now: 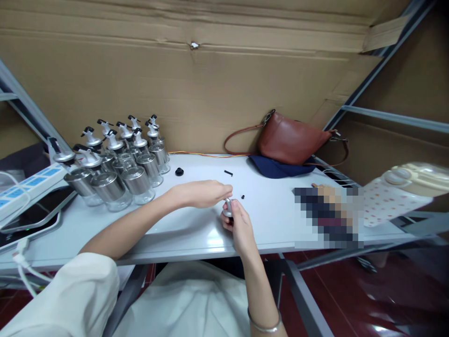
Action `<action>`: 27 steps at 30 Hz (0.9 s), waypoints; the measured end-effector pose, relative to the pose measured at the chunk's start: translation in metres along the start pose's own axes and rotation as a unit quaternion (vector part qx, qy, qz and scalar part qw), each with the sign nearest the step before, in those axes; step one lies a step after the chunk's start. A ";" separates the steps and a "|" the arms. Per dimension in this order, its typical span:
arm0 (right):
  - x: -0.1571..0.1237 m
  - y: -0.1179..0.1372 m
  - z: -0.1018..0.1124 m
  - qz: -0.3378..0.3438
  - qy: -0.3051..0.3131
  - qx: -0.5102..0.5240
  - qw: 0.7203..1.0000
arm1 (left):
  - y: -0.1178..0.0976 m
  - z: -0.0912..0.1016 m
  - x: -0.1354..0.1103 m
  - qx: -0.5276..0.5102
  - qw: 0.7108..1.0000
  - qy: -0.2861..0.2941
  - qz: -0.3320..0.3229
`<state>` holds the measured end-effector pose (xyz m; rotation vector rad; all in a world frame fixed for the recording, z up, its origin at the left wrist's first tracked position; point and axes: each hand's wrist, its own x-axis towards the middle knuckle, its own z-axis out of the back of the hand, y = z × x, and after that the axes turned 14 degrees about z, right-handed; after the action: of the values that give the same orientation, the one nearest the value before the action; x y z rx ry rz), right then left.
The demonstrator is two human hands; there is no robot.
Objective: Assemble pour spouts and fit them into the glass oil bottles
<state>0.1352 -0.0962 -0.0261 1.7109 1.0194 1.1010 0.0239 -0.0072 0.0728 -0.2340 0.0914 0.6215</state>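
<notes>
My right hand [239,223] is closed around a small silver metal cap [228,206] and holds it just above the white table [280,220]. My left hand [205,193] reaches in from the left, fingers pinched together right over the cap; what they pinch is too small to make out. Small black parts lie on the table close by: a round black piece [179,171], a short black stick [228,172] and a tiny black bit [242,197].
Several glass dispenser bottles [119,164] with silver caps and black spouts stand in a cluster at the back left. A brown leather bag [293,140] on a dark blue cloth [277,167] leans on the cardboard wall. A power strip [24,185] lies far left.
</notes>
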 end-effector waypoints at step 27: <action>-0.010 0.010 -0.001 0.118 0.261 -0.256 0.923 | 0.015 -0.049 0.063 -0.069 0.991 -0.082 -0.081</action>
<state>0.1336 -0.1080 -0.0190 1.1519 0.7369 1.8603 0.0652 0.0279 0.0130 -0.3200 -0.1291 0.4833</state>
